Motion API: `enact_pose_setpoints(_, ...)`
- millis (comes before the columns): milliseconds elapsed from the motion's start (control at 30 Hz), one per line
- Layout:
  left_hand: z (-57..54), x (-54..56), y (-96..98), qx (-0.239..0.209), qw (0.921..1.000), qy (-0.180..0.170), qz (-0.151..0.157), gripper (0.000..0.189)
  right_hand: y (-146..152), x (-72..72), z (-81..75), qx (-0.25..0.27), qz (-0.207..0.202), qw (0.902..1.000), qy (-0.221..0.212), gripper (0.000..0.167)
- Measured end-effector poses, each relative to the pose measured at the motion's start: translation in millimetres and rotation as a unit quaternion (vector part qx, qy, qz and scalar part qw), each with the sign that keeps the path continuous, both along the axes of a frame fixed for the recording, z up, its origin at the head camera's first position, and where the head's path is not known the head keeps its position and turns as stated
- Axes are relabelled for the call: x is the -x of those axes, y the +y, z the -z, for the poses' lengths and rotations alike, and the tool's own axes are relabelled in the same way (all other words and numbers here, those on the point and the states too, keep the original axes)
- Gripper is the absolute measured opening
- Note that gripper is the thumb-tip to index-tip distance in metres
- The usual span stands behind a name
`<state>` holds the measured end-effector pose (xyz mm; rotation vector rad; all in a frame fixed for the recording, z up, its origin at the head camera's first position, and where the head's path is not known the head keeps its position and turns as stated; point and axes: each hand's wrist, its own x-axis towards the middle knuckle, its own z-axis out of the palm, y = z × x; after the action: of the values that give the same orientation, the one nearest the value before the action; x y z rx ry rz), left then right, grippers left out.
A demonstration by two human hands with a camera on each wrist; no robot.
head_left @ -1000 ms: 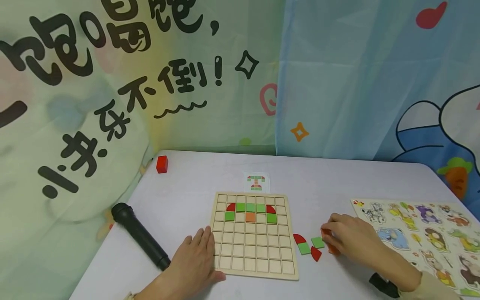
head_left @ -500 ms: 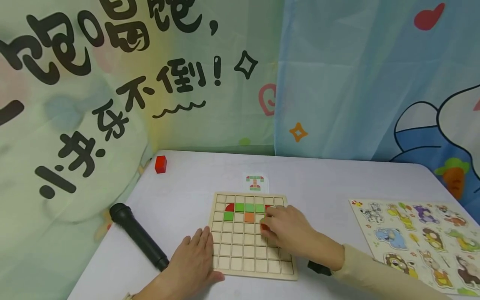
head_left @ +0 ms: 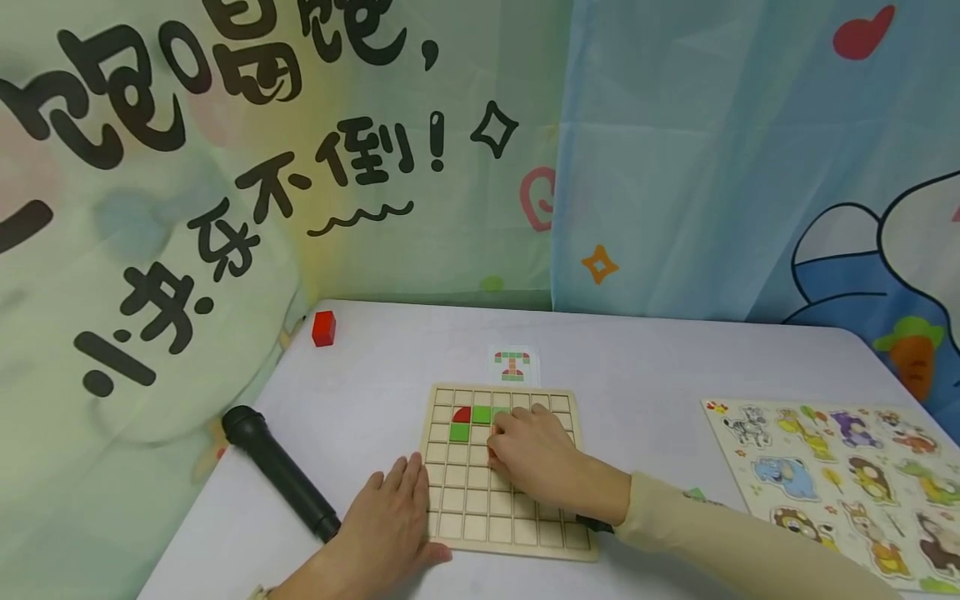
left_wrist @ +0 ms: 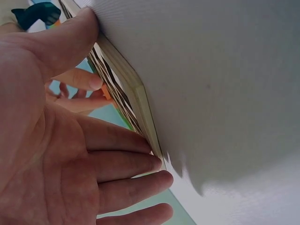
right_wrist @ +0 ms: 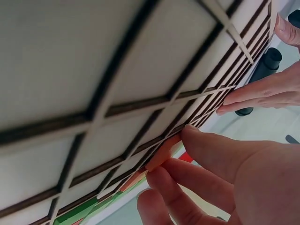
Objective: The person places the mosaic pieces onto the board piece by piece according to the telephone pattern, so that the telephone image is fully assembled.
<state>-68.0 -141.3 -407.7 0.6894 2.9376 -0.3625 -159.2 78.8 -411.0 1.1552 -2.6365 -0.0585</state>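
Note:
A wooden grid board (head_left: 450,527) lies on the white table. My left hand (head_left: 386,517) rests along its left edge with straight fingers. My right hand (head_left: 536,454) is over the upper middle of the board; thumb and fingers pinch an orange square tile (right_wrist: 164,153) at the grid, below another orange tile (right_wrist: 133,180). To the left, a red quarter-round tile (head_left: 462,414) sits above a green square tile (head_left: 459,432). More green shows in the top row, and my right hand hides the tiles farther right. Behind the board lies a small pattern card (head_left: 513,365).
A black microphone (head_left: 281,473) lies left of my left hand. One red block (head_left: 324,328) stands at the back left. On the right is an animal picture board (head_left: 742,467). A loose green tile (head_left: 696,493) peeks out behind my right sleeve.
My right hand has come from the loose tiles on the right, picking up an orange tile, and moved left over the board to its middle column. My left hand has stayed put.

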Motion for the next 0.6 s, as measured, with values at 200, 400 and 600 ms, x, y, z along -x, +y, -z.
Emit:
enact_pose_setpoints(200,-1.0,-0.1,0.4,-0.003,1.0000,-0.007,-0.003,0.098,1.4,0.6,-0.2,-0.005,0.003,1.0000,0.001,0.020)
enact_pose_setpoints(400,-2.0,2.0,1.4,0.003,0.9995,-0.030,-0.009,0.099,2.6,-0.6,-1.1,0.000,0.001,1.0000,-0.001,0.020)
enact_pose_setpoints(600,-2.2,1.2,1.6,0.000,0.9997,-0.024,-0.009,0.099,7.6,-2.3,-3.8,0.004,0.000,1.0000,-0.007,0.019)
